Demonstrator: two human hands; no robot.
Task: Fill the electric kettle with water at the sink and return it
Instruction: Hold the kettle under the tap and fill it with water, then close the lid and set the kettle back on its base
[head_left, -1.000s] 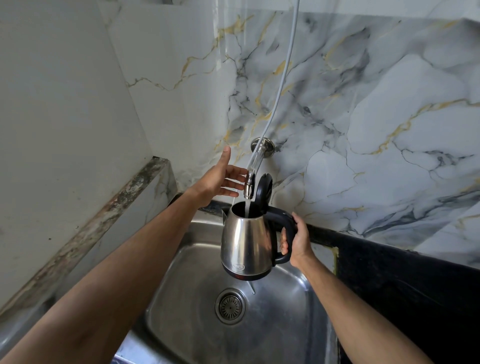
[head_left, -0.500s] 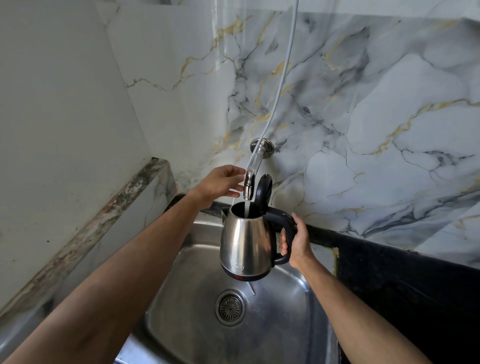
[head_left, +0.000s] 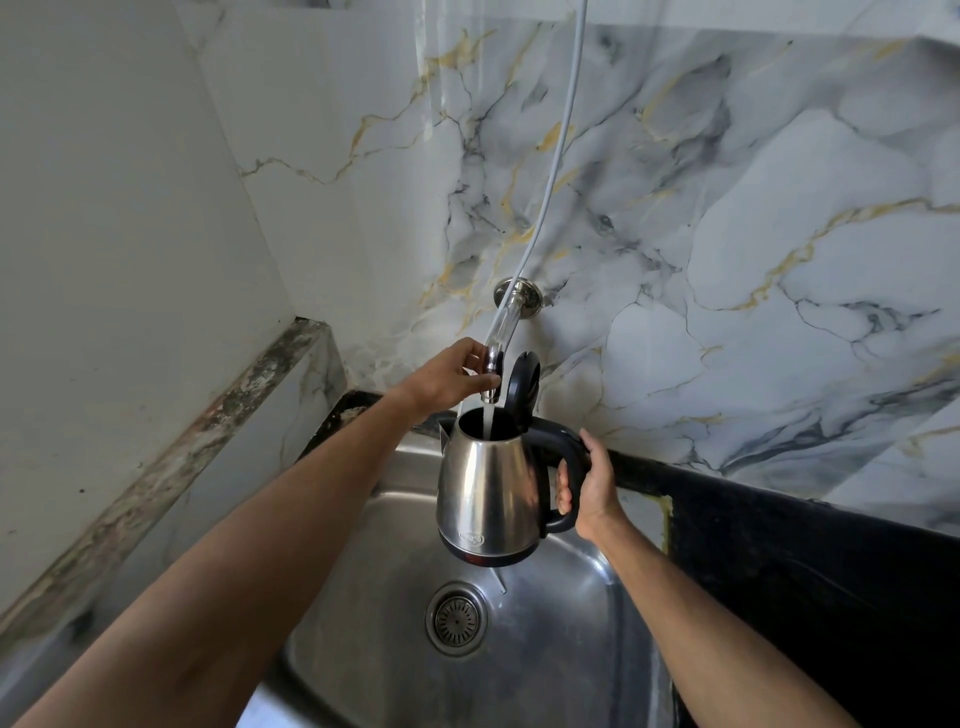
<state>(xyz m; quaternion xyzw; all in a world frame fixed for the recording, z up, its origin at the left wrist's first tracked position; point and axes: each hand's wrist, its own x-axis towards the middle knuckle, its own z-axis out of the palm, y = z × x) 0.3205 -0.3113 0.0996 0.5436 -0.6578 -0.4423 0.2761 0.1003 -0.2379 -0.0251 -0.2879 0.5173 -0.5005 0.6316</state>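
A steel electric kettle (head_left: 488, 488) with a black handle hangs in the air over the steel sink (head_left: 561, 629), its black lid tipped up and back. My right hand (head_left: 592, 488) grips the handle. A chrome tap (head_left: 491, 371) sticks out from the marble wall, and a thin stream of water runs from its spout into the kettle's mouth. My left hand (head_left: 447, 379) is closed around the tap's knob just left of the spout. The water level inside the kettle is hidden.
The sink drain (head_left: 457, 618) lies below the kettle. A black counter (head_left: 810, 561) runs to the right of the sink. A stained marble ledge (head_left: 218, 426) slopes along the left wall. A white cord (head_left: 556, 156) hangs down the wall to the tap.
My left hand went from open and spread beside the tap to closed on its knob. The kettle and my right hand have stayed in place under the running water.
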